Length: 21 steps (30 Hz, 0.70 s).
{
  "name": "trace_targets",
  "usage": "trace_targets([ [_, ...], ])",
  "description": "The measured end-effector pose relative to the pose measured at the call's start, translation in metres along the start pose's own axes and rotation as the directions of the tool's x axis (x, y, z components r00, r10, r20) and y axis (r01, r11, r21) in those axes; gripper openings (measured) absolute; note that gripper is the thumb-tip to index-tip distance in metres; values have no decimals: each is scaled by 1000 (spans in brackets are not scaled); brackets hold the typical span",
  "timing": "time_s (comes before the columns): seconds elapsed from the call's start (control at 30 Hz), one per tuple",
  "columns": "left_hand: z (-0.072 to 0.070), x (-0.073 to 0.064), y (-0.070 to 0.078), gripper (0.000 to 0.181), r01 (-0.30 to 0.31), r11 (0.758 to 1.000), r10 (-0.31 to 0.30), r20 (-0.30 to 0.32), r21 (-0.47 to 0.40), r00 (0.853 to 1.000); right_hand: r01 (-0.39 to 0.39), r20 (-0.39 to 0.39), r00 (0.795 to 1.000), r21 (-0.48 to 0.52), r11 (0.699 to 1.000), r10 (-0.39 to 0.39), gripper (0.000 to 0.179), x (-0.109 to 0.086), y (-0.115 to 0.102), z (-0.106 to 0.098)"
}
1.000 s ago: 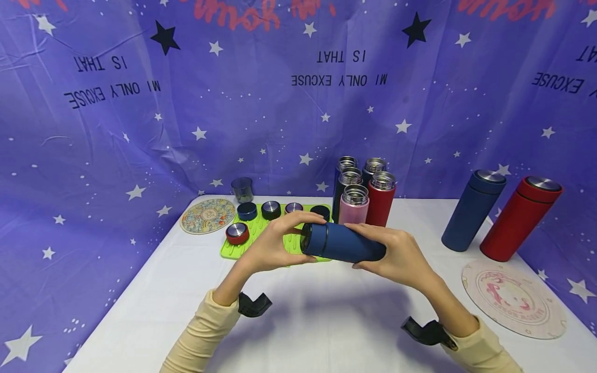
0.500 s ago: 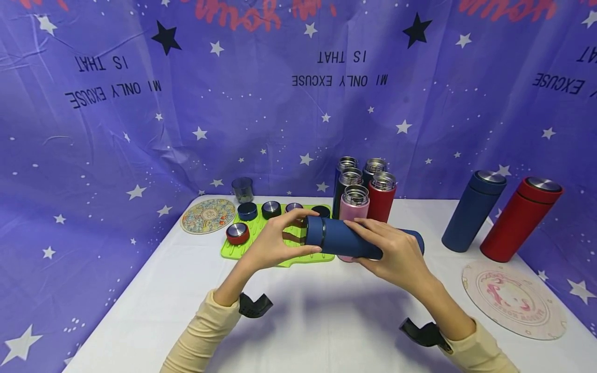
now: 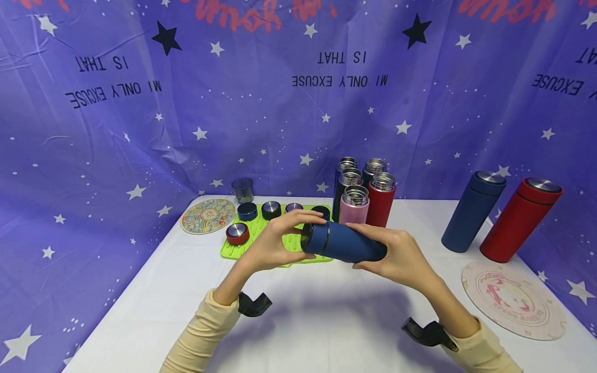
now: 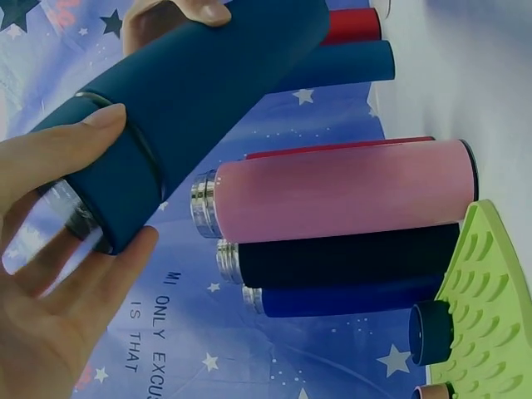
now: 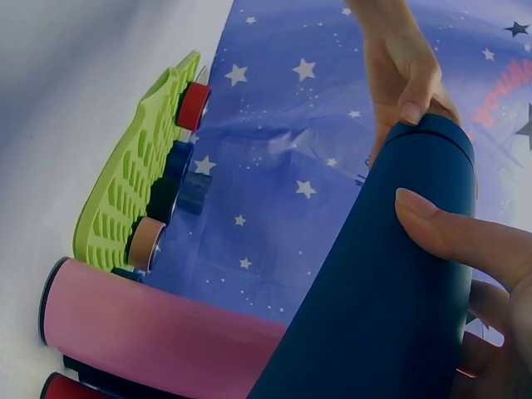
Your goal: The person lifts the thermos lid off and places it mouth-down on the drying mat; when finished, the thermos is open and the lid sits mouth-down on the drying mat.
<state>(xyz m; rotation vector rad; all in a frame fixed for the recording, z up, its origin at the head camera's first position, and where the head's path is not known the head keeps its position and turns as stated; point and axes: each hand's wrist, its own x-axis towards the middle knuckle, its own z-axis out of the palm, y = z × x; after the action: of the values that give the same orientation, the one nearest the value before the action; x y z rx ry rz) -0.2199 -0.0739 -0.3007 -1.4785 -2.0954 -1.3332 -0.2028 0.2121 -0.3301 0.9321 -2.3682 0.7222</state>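
Note:
A blue thermos bottle is held sideways above the table, tilted slightly down to the right, its lid at the left end. My left hand grips this lid between thumb and fingers. My right hand holds the body toward the base, thumb on one side and fingers round the other. In the left wrist view a dark seam ring separates lid and body. The right wrist view shows the bottle body running away toward the lid; its base is out of that view.
Behind the hands stand several lidless bottles, with a pink bottle in front. Several loose lids, including a red lid, sit on a green mat. At right stand a capped blue bottle and red bottle near a round pink mat.
Half a second ago my right hand lay over the bottle's middle with the base showing beyond it. It has since turned back, as one second ago. My left hand stays on the lid.

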Motion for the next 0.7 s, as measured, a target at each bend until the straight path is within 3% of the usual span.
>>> trace_targets([
  [0.1,2,0,-1,62,28,999,-29,-19,-19,999,7,-16,1000,-42,999,-7,82,0,-1,2],
  [0.23,3,-1,-2,63,112,991,-115,-45,-76,992,10,-41,999,-86,996,-14,81,-1,-1,4],
  [0.6,3,0,7,60,305,950,-311,-119,-64,943,87,-107,988,-235,968,-115,86,1,-1,8],
  [0.7,3,1,7,59,310,948,-317,-112,-74,942,89,-109,987,-232,969,-117,85,1,0,8],
])
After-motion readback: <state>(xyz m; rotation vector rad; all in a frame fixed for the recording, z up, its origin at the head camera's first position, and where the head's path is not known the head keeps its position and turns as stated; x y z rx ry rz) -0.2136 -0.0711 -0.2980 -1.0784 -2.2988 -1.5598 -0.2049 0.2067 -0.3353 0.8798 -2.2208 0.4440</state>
